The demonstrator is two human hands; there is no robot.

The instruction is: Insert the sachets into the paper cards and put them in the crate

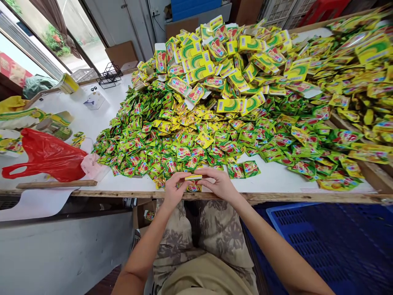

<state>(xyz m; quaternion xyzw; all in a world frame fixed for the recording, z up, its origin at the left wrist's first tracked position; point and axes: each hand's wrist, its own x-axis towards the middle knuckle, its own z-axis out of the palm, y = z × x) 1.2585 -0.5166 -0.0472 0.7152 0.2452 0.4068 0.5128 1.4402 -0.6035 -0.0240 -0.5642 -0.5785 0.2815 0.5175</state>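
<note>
Near the table's front edge, a small yellow carton (193, 178) is held between both hands, one at each end. The fingers of my left hand (175, 187) close on its left end, and those of my right hand (218, 183) pinch its right end. Part of the carton is hidden by my fingers. Just beyond the hands spreads a heap of green and yellow sachets (184, 153) with red fruit pictures. Two joined green sachets (244, 169) lie on the white table to the right of my right hand.
Yellow and green cartons (199, 61) are piled at the back, over the sachets. A red plastic bag (49, 155) and a wooden strip (57, 184) lie at left. Black wire racks (110, 74) stand behind them. A blue plastic crate (331, 241) sits below the table at right.
</note>
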